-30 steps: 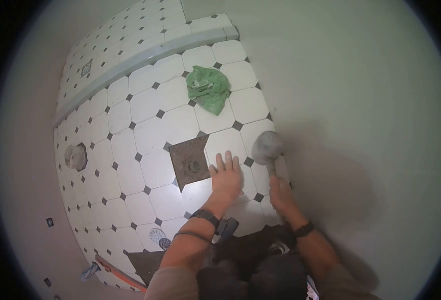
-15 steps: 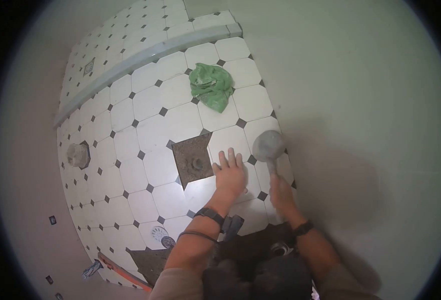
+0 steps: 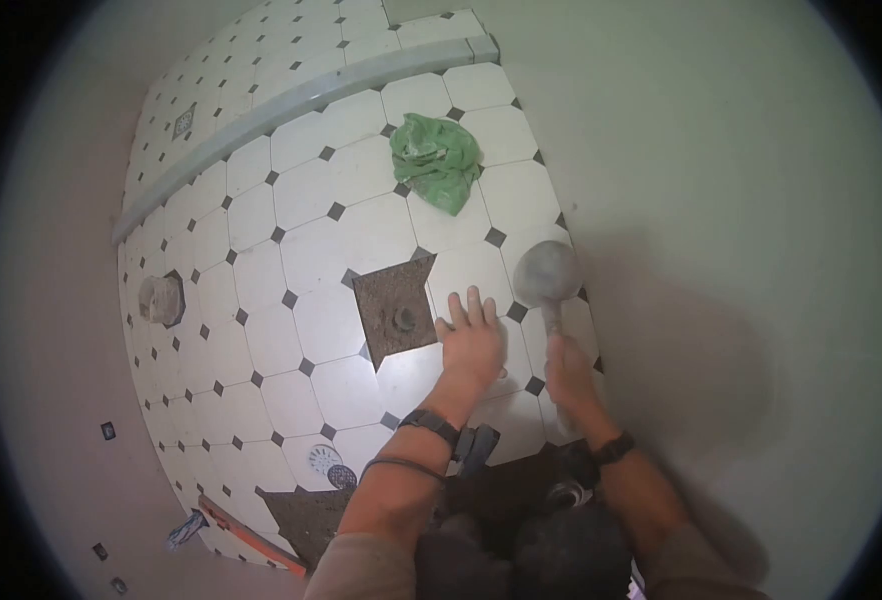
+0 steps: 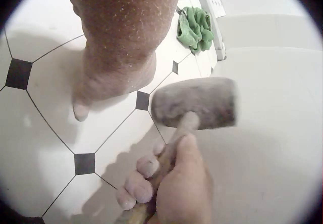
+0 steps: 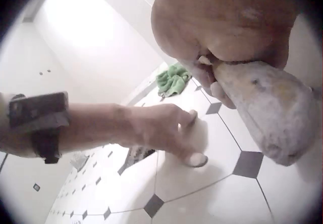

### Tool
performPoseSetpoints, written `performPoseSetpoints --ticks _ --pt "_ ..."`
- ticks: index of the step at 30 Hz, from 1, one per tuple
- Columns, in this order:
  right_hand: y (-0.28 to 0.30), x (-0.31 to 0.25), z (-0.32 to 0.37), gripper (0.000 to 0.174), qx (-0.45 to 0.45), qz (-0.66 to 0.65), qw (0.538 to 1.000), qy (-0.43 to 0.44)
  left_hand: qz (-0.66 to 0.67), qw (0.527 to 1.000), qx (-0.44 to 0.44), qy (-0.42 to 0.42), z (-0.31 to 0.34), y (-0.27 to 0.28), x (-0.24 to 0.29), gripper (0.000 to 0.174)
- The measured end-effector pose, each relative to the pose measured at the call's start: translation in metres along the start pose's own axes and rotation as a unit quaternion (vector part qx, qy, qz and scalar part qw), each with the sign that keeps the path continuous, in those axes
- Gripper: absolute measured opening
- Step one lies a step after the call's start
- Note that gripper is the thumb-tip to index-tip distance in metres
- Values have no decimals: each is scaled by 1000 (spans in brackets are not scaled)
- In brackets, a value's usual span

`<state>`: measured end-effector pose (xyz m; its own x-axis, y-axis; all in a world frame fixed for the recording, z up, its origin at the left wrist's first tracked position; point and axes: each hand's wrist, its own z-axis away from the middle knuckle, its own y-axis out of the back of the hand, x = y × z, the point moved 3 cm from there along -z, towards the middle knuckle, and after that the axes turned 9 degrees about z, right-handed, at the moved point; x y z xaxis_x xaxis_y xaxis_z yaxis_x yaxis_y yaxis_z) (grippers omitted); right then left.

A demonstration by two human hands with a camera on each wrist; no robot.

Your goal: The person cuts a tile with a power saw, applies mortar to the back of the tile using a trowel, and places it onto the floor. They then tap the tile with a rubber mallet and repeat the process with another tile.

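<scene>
My left hand (image 3: pixel 473 345) lies with fingers spread on a white floor tile (image 3: pixel 469 272), just right of a gap in the tiling. Bare brown bed with a short round pipe stub (image 3: pixel 404 319) shows in that gap. With curled fingers, my right hand (image 3: pixel 573 375) grips the handle of a grey rubber mallet (image 3: pixel 548 273) over the tiles beside the wall. The left wrist view shows the mallet's thick, dusty head (image 4: pixel 194 103) and the fingers wrapped round its wooden handle. The whitened handle end (image 5: pixel 272 113) sticks out below that hand in the right wrist view.
A crumpled green cloth (image 3: pixel 436 163) lies on the tiles ahead. Farther left sits a greyish lump (image 3: pixel 162 299) by another opening. Round drain covers (image 3: pixel 326 460), an orange level-like bar (image 3: pixel 246 533) and another untiled patch (image 3: pixel 306 515) are nearer. A plain wall (image 3: pixel 721 250) rises at right.
The head view has shifted, so the floor appears farther right and higher. My left hand stays on the same tile. My right hand still grips the mallet, its head moved slightly forward over the tiles.
</scene>
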<state>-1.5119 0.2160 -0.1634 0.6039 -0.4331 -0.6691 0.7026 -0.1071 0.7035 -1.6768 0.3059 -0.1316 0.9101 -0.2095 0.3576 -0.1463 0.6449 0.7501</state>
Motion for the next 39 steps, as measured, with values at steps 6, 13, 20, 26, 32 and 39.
performPoseSetpoints --ticks 6,13,20,26,32,39 --pt "17 -34 4 56 -86 37 996 -3 -8 1000 11 -4 -3 0 -2 117" --pt "23 -48 7 52 -59 -3 998 5 -29 999 15 -14 -3 1 -3 116" --pt "30 -55 10 53 -116 -4 991 -66 -4 1000 3 0 0 1 -2 115" --pt "30 -46 1 58 -109 11 991 -70 -8 1000 -8 3 -2 15 1 113" --pt "26 -21 5 59 -102 -8 992 -74 -36 999 19 -8 -1 7 1 119" --pt "36 -18 17 53 -111 23 985 -128 -21 1000 1 -2 4 9 4 114"
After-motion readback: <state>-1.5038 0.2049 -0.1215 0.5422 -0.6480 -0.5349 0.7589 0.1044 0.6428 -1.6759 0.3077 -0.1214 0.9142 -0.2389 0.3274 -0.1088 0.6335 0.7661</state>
